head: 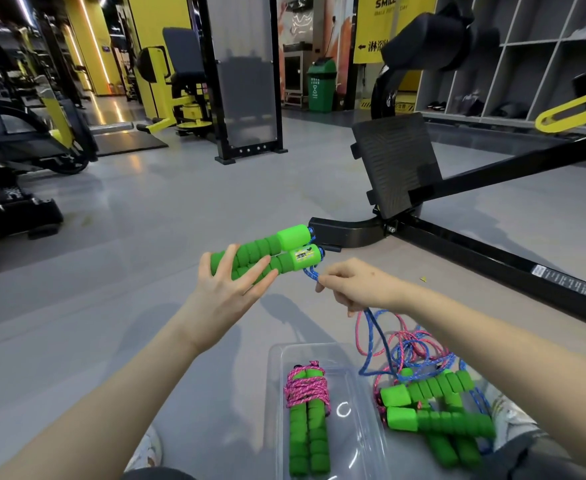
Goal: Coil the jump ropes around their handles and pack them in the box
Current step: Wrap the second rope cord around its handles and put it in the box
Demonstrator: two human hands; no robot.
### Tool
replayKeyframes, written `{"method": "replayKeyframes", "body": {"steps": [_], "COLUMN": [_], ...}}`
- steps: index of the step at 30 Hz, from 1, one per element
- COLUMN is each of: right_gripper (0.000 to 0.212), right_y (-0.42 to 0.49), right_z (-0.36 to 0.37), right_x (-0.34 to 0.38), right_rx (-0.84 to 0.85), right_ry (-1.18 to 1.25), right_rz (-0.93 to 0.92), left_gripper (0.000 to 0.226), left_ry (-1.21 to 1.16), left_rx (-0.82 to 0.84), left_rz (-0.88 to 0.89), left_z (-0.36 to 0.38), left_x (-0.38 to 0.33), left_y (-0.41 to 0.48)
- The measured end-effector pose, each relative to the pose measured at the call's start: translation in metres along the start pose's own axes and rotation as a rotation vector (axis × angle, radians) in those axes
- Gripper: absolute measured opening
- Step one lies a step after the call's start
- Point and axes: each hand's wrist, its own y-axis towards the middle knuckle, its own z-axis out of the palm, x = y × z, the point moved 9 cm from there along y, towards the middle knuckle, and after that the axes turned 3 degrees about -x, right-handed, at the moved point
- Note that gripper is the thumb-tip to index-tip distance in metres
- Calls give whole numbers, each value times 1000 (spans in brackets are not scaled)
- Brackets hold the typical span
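Observation:
My left hand (227,289) holds two green foam handles (270,252) side by side in the air, thumb behind them and fingers spread across the front. My right hand (348,284) pinches the blue rope (310,273) just below the handle ends; the rope hangs down to the floor. A clear plastic box (357,403) lies on the floor below, with one pair of green handles wrapped in pink rope (307,389) inside it. To the right of the box lie several loose green handles (436,407) in a tangle of pink and blue rope (412,344).
I sit on a grey gym floor, my knees at the bottom edge. A black machine frame with a footplate (395,161) stands right ahead. Yellow and black gym machines (177,95) line the left and back. Grey cubby shelves (526,64) are at the far right.

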Motion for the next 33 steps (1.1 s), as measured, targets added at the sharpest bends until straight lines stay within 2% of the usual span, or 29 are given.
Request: {"method": "replayKeyframes", "body": {"steps": [3, 7, 10, 14, 18, 21, 24, 26, 27, 28, 29, 31, 32, 33], "right_gripper": [19, 31, 40, 35, 38, 39, 38, 32, 29, 31, 34, 31, 20, 16], "right_y": [-3, 1, -2, -7, -7, -9, -11, -2, -3, -5, 0, -1, 1, -8], "right_z": [-12, -40, -51, -69, -78, -71, -64, -65, -64, -66, -66, -45, -39, -36], "right_x": [11, 33, 39, 42, 31, 19, 0, -30, -46, -46, -54, -43, -20, -3], "right_rx": [67, -91, -176, -227, -178, -36, 113, -46, -52, -96, -252, -308, -209, -104], "right_ry": [-115, -458, -422, -278, -106, 148, 527, 544, 454, 655, 746, 826, 985, 1003], "right_rz": [-25, -234, -327, -364, -293, -207, -84, 54, 57, 0, 12, 87, 16, -117], "left_gripper": [63, 52, 49, 40, 39, 38, 37, 38, 39, 41, 43, 48, 49, 51], "left_ry": [4, -38, -90, -161, -219, -241, -282, -319, -326, -318, -300, -269, -260, -248], "left_rx": [39, 8, -79, -227, -288, -347, -410, -433, -428, -412, -393, -359, -341, -318], "left_rz": [36, 154, 237, 251, 257, 241, 191, 126, 92, 61, 32, -23, -46, -66], "left_z": [2, 1, -8, -33, -54, -66, -77, -83, -84, -84, -83, -76, -71, -64], "left_x": [-2, -22, -37, -55, -70, -68, -59, -53, -51, -49, -47, -40, -36, -32], "left_y": [1, 2, 1, 7, 19, 23, 27, 35, 40, 45, 48, 48, 45, 42]}}
